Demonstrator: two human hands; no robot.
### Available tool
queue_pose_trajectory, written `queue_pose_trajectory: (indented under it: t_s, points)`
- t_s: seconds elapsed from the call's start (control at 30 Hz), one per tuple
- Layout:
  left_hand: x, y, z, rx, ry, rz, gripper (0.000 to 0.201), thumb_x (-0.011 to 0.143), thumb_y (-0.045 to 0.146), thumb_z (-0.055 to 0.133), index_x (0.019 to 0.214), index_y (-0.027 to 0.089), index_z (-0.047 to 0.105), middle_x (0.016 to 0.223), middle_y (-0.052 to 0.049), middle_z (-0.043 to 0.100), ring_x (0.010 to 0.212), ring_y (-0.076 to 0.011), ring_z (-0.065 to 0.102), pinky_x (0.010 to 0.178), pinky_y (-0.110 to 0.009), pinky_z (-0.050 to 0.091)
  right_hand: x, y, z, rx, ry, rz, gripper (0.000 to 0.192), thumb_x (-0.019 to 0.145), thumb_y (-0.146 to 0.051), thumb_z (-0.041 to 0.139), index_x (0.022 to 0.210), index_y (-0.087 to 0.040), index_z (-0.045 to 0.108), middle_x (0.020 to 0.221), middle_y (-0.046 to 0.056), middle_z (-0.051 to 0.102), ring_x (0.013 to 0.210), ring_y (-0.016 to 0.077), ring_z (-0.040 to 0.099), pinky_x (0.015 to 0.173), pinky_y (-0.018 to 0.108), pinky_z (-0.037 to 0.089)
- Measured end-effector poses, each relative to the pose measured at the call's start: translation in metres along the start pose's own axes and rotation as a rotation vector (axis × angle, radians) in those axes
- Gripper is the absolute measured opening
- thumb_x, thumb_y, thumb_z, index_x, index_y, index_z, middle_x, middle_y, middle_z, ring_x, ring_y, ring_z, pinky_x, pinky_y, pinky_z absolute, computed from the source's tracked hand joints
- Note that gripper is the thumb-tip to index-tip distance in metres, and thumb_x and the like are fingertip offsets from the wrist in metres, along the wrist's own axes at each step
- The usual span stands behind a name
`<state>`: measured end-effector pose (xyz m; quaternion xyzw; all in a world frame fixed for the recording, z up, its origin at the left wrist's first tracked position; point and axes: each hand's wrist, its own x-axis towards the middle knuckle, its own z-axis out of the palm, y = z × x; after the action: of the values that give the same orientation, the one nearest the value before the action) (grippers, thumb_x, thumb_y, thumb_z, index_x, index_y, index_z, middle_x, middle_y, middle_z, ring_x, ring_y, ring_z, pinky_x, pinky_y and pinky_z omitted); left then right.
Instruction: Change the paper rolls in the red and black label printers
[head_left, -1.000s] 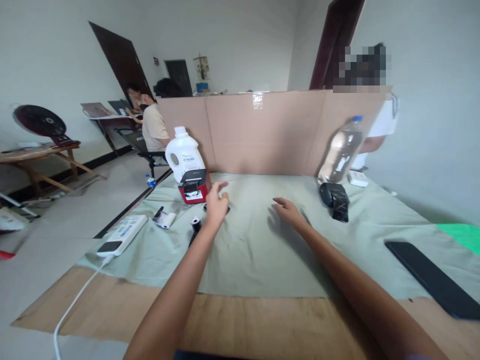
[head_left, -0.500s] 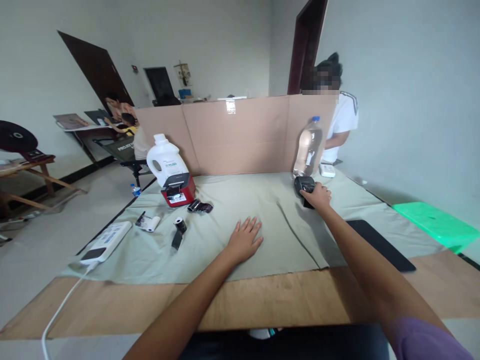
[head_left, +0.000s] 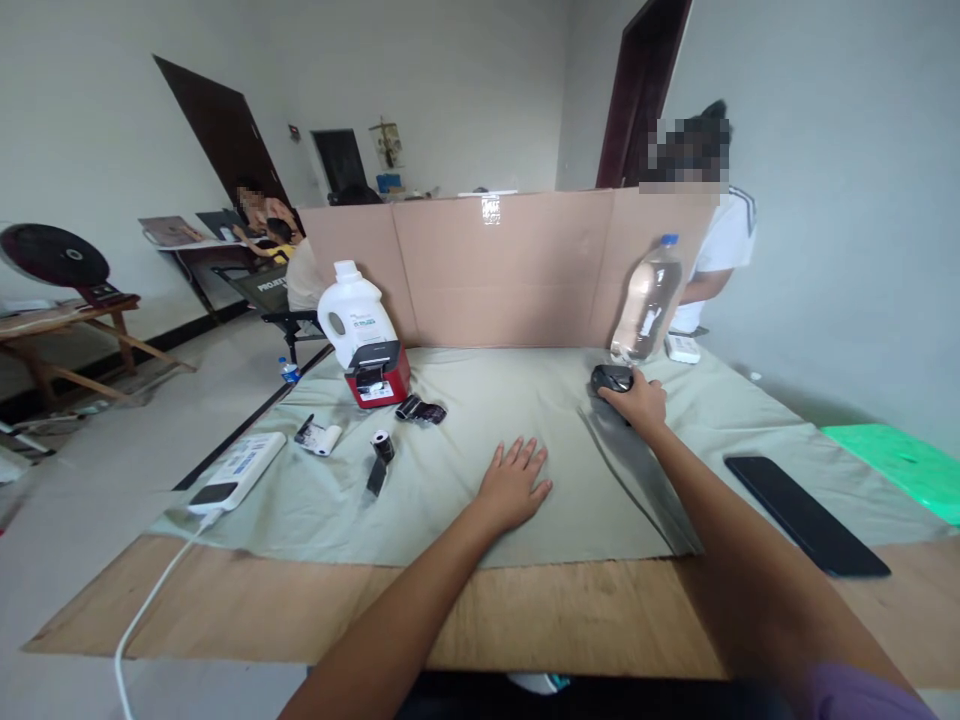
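Right hand (head_left: 639,402) stretched far forward and to the right, laid over a small black device (head_left: 611,378) on the cloth-covered surface (head_left: 480,440). Fingers (head_left: 651,388) curled down over the device's near right side, seemingly gripping it, though the closure underneath hidden. Device at the far right of the cloth, just in front of a clear plastic bottle (head_left: 646,300) standing upright against a cardboard screen (head_left: 487,265); long axis hard to tell under the hand. Left hand (head_left: 514,485) flat on the cloth near the middle, palm down, fingers spread and holding nothing, well apart from the device and to its near left. Right hand by far the nearer. Further left: a red and black label printer (head_left: 379,372), a white jug (head_left: 354,312) behind it, loose paper rolls (head_left: 381,443). A dark phone (head_left: 802,512) lying flat to the near right.
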<state>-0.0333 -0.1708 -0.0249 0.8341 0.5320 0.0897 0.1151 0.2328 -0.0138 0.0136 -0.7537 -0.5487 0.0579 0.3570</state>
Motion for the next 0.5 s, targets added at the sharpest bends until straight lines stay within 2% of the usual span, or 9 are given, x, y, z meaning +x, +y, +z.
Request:
queue_pose_trajectory:
  t_s: [0.13, 0.23, 0.33, 0.43, 0.5]
  points:
    - [0.0, -0.002, -0.001, -0.073, 0.038, 0.014, 0.062, 0.1, 0.049, 0.038, 0.155, 0.021, 0.037, 0.165, -0.008, 0.027, 0.155, -0.0274, 0.02, 0.127, -0.056, 0.011, -0.046, -0.033, -0.012, -0.046, -0.026, -0.12, 0.074, 0.068, -0.058, 0.067, 0.129, -0.017, 0.061, 0.103, 0.012, 0.054, 0.108, 0.0349, 0.053, 0.092, 0.044, 0.046]
    - [0.001, -0.007, -0.007, -0.279, 0.175, -0.114, 0.062, 0.1, 0.047, 0.039, 0.154, 0.017, 0.039, 0.159, -0.012, 0.041, 0.149, -0.0247, 0.036, 0.126, -0.046, 0.022, -0.086, -0.057, -0.017, 0.014, -0.055, -0.23, 0.075, 0.068, -0.056, 0.068, 0.132, -0.018, 0.061, 0.096, 0.008, 0.051, 0.101, 0.0316, 0.054, 0.09, 0.041, 0.047]
    - [0.004, -0.018, -0.013, -0.561, 0.328, -0.272, 0.063, 0.101, 0.047, 0.035, 0.153, 0.011, 0.041, 0.152, -0.014, 0.049, 0.142, -0.0234, 0.047, 0.121, -0.038, 0.033, -0.13, -0.077, -0.012, 0.101, -0.07, -0.354, 0.078, 0.067, -0.053, 0.07, 0.136, -0.018, 0.059, 0.096, 0.007, 0.05, 0.099, 0.0302, 0.054, 0.091, 0.041, 0.048]
    - [0.005, -0.029, -0.018, -0.705, 0.395, -0.261, 0.058, 0.102, 0.043, 0.033, 0.15, 0.012, 0.046, 0.152, -0.012, 0.05, 0.143, -0.0211, 0.046, 0.121, -0.035, 0.033, -0.168, -0.09, -0.002, 0.149, -0.072, -0.442, 0.082, 0.067, -0.051, 0.072, 0.14, -0.016, 0.054, 0.101, 0.009, 0.05, 0.101, 0.031, 0.053, 0.092, 0.043, 0.048]
    - [0.005, -0.034, -0.02, -0.694, 0.397, -0.257, 0.055, 0.103, 0.04, 0.032, 0.149, 0.014, 0.048, 0.153, -0.011, 0.048, 0.145, -0.02, 0.044, 0.124, -0.037, 0.027, -0.184, -0.093, 0.005, 0.154, -0.052, -0.436, 0.084, 0.068, -0.051, 0.072, 0.141, -0.015, 0.051, 0.104, 0.011, 0.05, 0.103, 0.0324, 0.052, 0.093, 0.045, 0.048]
